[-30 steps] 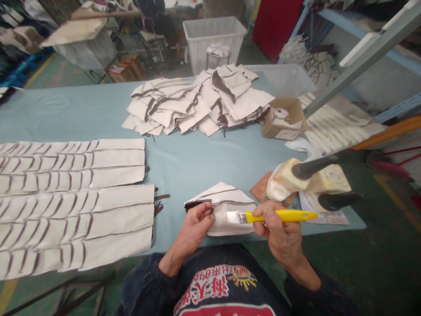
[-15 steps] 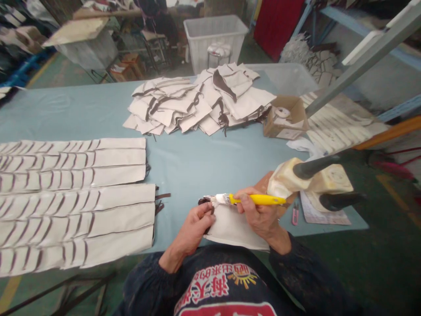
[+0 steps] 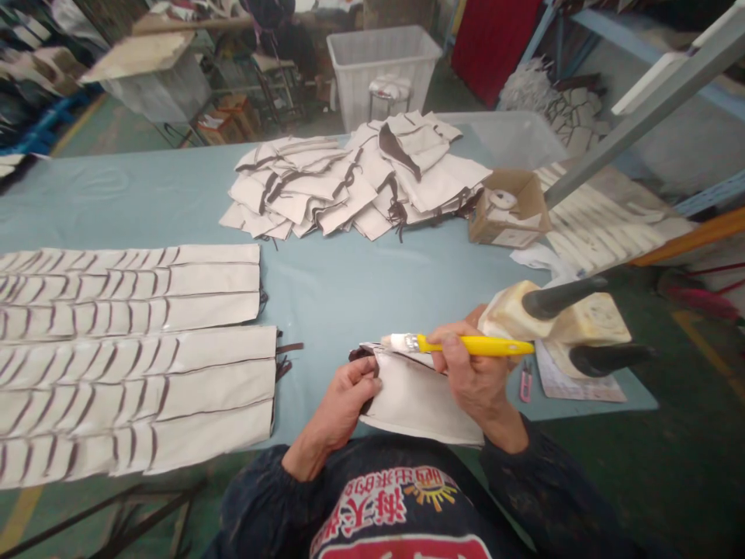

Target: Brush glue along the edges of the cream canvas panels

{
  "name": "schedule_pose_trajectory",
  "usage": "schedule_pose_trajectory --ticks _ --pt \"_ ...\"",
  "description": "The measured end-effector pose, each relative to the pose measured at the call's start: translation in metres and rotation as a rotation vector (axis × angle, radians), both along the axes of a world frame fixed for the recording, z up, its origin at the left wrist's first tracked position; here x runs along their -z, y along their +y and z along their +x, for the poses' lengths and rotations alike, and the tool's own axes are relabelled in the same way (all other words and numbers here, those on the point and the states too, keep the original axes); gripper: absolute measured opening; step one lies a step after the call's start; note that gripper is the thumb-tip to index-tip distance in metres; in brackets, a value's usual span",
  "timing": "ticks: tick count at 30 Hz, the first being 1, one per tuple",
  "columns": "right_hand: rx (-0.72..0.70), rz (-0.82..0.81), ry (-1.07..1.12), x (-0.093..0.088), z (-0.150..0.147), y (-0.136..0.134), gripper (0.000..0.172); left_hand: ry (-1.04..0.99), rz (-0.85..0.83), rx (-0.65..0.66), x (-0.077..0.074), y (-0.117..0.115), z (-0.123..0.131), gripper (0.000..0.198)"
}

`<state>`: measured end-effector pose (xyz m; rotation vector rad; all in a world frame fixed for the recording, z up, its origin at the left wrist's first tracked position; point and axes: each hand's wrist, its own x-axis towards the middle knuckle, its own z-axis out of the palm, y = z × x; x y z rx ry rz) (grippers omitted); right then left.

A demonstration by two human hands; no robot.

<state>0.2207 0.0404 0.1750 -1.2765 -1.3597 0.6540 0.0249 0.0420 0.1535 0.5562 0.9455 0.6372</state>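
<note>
One left hand [image 3: 343, 396], one right hand [image 3: 477, 376], one yellow-handled paintbrush [image 3: 500, 346] and one held cream fabric piece [image 3: 419, 397] are being counted. Six rows of overlapping cream pieces [image 3: 213, 279], one loose heap [image 3: 343, 194], one cardboard box [image 3: 494, 232], one pink-handled tool [image 3: 526, 386], two black handles [image 3: 562, 299] are being tallied.

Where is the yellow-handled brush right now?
In the head view, the yellow-handled brush is in the right hand, its bristles by the cream piece that the left hand holds.
</note>
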Motion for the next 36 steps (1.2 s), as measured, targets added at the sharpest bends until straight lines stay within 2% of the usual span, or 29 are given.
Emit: schedule_pose_trajectory --ticks 4,7,11,14,16,21,26,28,32,36 --pt "-0.003 -0.022 0.016 -0.002 -0.003 -0.004 0.028 -0.001 -0.001 -0.024 -0.003 0.002 0.002 0.029" --pt "-0.035 -0.047 -0.041 0.006 -0.005 -0.005 0.027 0.007 -0.009 -0.057 -0.005 0.003 0.004 0.024" --pt "0.03 0.009 -0.053 0.018 -0.004 -0.009 0.024 -0.009 -0.032 -0.078 -0.005 0.006 0.005 0.018" --pt "0.014 0.019 -0.063 0.021 -0.006 -0.009 0.026 -0.018 -0.035 -0.08 -0.004 0.007 0.005 0.017" --pt "0.016 0.003 -0.068 0.021 -0.007 -0.005 0.026 -0.009 -0.031 -0.087 -0.003 0.007 0.005 0.019" --pt "0.133 0.057 0.037 0.013 0.001 -0.004 0.026 0.014 -0.048 -0.095 -0.002 0.009 0.005 0.024" --pt "0.007 -0.02 0.044 0.013 -0.003 -0.007 0.025 -0.012 -0.036 -0.047 -0.002 0.01 0.006 0.027" --pt "0.006 -0.042 0.034 0.015 -0.008 -0.001 0.027 -0.011 -0.02 -0.036 -0.002 0.011 0.006 0.027" --pt "0.158 -0.019 0.089 0.018 -0.006 0.009 0.034 0.002 -0.018 -0.081 0.004 0.015 0.004 0.023" --pt "0.296 -0.031 0.124 0.03 0.008 0.002 0.038 -0.053 -0.167 -0.231 0.028 0.026 -0.003 0.022"
